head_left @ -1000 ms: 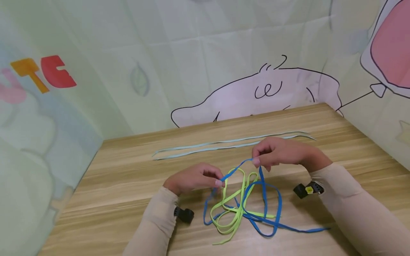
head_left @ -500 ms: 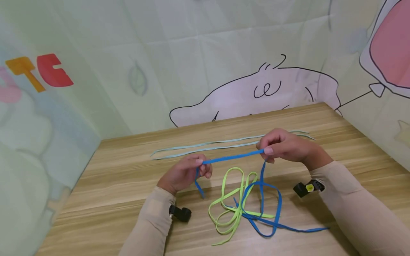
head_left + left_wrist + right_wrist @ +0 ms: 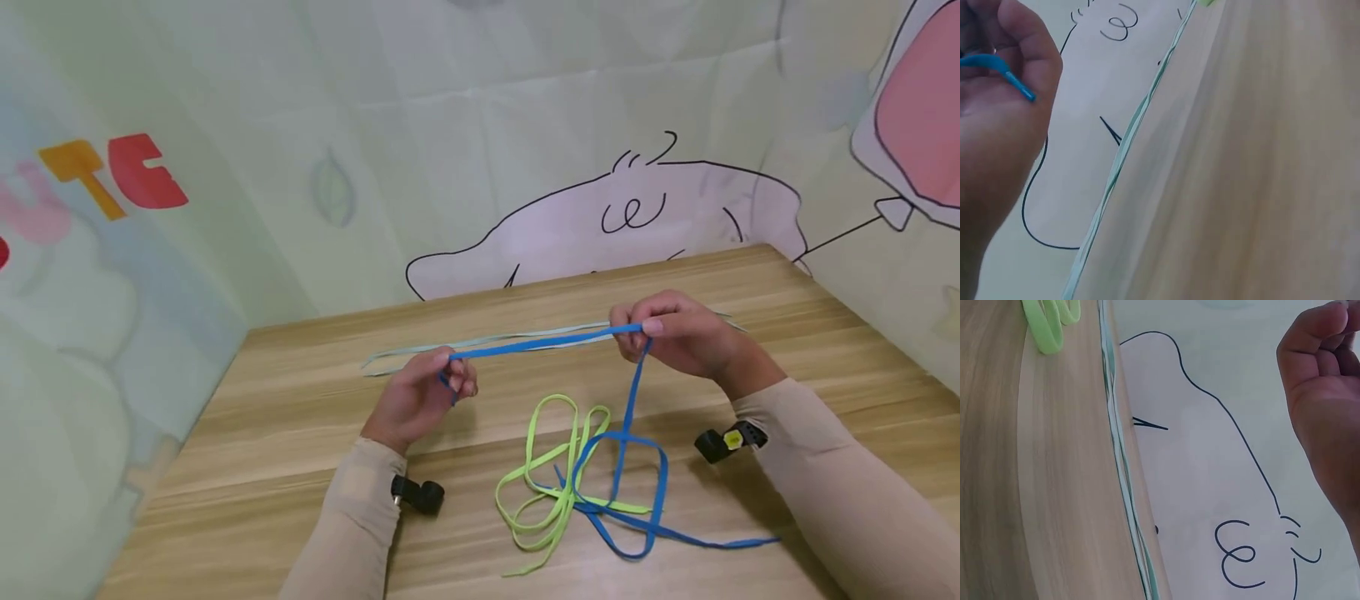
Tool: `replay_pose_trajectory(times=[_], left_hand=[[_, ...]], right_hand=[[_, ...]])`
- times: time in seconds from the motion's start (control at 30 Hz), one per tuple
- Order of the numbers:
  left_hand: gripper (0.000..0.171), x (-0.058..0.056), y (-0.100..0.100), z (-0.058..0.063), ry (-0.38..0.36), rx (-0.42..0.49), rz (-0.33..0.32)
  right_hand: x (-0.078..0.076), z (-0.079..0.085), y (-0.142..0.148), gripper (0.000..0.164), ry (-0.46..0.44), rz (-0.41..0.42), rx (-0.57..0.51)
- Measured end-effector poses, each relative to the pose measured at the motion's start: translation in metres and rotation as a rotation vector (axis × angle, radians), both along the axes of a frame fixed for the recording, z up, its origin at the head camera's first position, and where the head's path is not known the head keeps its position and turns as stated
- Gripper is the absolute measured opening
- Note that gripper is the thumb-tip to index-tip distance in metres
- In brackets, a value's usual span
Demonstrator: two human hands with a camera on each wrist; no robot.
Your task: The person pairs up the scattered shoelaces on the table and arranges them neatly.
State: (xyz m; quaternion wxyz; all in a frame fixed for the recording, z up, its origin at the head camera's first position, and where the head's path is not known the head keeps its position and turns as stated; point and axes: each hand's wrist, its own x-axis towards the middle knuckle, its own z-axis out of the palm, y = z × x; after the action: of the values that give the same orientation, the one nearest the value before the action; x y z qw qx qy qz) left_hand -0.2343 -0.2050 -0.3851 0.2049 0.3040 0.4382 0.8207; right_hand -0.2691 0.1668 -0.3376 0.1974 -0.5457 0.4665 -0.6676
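A flat blue shoelace [image 3: 543,342] is stretched between my two hands above the table. My left hand [image 3: 414,395] pinches it near one end, and the short tip [image 3: 1019,85] hangs against the palm in the left wrist view. My right hand [image 3: 686,336] pinches the lace further along between thumb and fingers. From there the rest drops to loose blue loops on the wood. A yellow-green shoelace [image 3: 558,492] lies coiled beside and partly under those loops. In the right wrist view the right hand [image 3: 1329,381] shows curled fingers, with the blue lace out of sight.
Two pale mint-green shoelaces [image 3: 405,352] lie side by side across the back of the wooden table [image 3: 300,442], partly hidden behind the blue lace and right hand. A printed cloth backdrop [image 3: 375,167] rises behind the table.
My left hand has moved left and up, drawing the blue lace out of the pile into a straight span. My right hand has risen and shifted slightly right. The yellow-green lace stays put.
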Motion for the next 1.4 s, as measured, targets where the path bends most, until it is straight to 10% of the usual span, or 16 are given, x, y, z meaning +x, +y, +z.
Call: replay_pose_trajectory(times=[0.33, 0.73, 1.4], left_hand=[[0.032, -0.007, -0.023, 0.0, -0.2, 0.152, 0.176], [0.033, -0.007, -0.038, 0.002, -0.193, 0.13, 0.335], [0.038, -0.008, -0.053, 0.0, -0.199, 0.238, 0.389]], right_hand=[[-0.001, 0.0, 0.004, 0.036, -0.031, -0.04, 0.024], [0.006, 0.012, 0.002, 0.029, 0.015, 0.024, 0.05], [0.007, 0.018, 0.0, 0.026, 0.03, 0.116, -0.054]])
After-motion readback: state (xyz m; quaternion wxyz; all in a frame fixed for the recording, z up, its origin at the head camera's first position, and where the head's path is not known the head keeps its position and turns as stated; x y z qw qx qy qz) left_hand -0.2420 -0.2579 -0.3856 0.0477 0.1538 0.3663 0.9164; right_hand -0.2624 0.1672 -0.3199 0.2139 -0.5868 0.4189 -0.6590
